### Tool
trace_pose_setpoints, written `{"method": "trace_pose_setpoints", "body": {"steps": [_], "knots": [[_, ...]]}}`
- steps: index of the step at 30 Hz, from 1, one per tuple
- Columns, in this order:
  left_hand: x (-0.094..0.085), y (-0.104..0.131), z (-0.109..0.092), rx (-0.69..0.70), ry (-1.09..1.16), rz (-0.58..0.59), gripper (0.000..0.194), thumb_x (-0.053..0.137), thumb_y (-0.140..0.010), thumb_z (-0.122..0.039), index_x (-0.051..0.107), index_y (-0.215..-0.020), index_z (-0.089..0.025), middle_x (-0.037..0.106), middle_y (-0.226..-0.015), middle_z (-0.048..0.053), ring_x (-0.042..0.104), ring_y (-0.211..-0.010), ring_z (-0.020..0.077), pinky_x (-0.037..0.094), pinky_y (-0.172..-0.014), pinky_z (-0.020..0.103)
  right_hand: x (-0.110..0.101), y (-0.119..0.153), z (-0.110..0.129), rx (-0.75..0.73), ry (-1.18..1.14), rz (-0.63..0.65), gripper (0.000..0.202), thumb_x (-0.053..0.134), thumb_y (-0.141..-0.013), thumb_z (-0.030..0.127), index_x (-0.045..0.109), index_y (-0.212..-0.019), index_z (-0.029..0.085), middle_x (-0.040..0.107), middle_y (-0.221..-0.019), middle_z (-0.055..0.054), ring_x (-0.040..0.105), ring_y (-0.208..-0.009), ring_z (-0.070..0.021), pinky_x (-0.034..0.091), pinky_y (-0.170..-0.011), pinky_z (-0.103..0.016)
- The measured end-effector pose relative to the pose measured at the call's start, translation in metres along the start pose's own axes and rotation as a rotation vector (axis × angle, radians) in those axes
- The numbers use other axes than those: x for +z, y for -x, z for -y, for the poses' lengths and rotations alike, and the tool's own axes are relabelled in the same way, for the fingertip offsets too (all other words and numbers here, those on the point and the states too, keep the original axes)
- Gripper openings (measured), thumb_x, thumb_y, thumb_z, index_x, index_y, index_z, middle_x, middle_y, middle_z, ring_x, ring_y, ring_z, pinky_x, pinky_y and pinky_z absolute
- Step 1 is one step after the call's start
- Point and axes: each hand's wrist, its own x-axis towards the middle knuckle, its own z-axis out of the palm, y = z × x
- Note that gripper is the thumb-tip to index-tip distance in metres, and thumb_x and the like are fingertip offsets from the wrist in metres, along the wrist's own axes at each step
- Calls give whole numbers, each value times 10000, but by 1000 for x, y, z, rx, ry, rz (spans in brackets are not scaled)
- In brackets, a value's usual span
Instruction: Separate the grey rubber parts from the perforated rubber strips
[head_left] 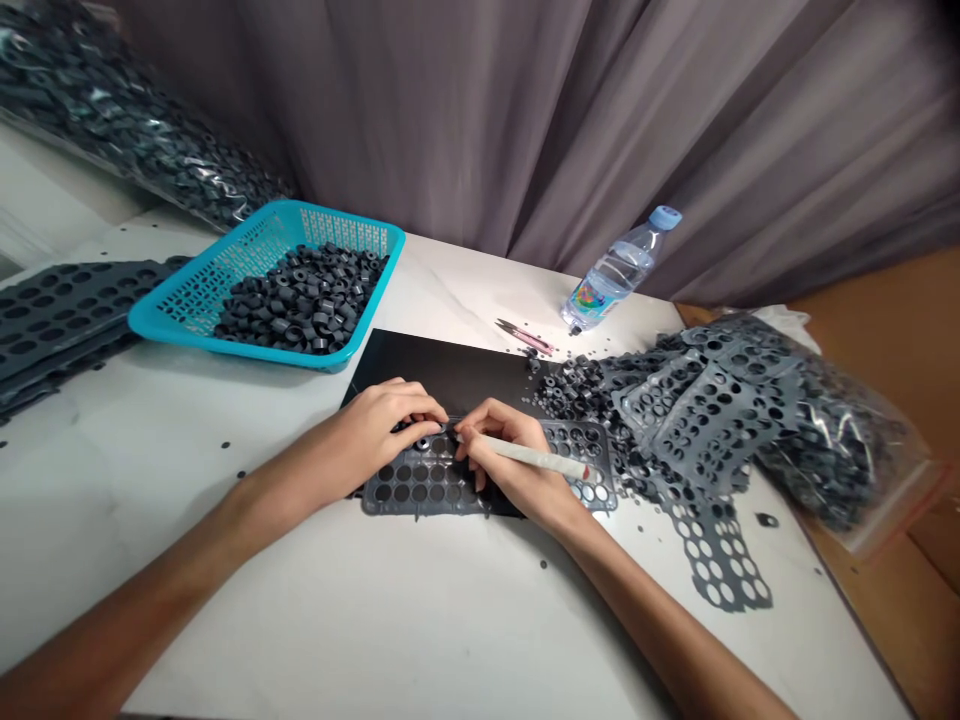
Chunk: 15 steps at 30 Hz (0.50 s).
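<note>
Black perforated sheet lies beneath both hands.

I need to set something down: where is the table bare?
Specks aside, the table is bare between the left forearm and right forearm, nearer than the holed strip; between left forearm and basket; and behind the black board, between basket and snips. Crowded: right of the strip, with rings, holed sheets and a bag.
</note>
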Motion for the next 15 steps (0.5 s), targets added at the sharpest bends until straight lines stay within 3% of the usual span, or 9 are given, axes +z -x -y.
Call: {"method": "trace_pose_setpoints", "body": {"steps": [10,15], "knots": [[1,1,8,40,-19,15,208,552,-1086,-284,754,-1096,-236,732,-1120,17,655,-1074,206,500,-961,322,2,0,-2,-15,37,-15,52,634,-936,257,627,-932,206,678,-788,25,581,-540,-92,464,-487,-195],[8,5,3,115,-205,23,205,552,-1094,-280,731,-1169,-214,702,-1147,45,624,-1090,236,490,-972,372,4,1,-1,-22,101,-22,63,612,-951,265,625,-931,207,656,-782,29,572,-547,-99,467,-490,-203]]}}
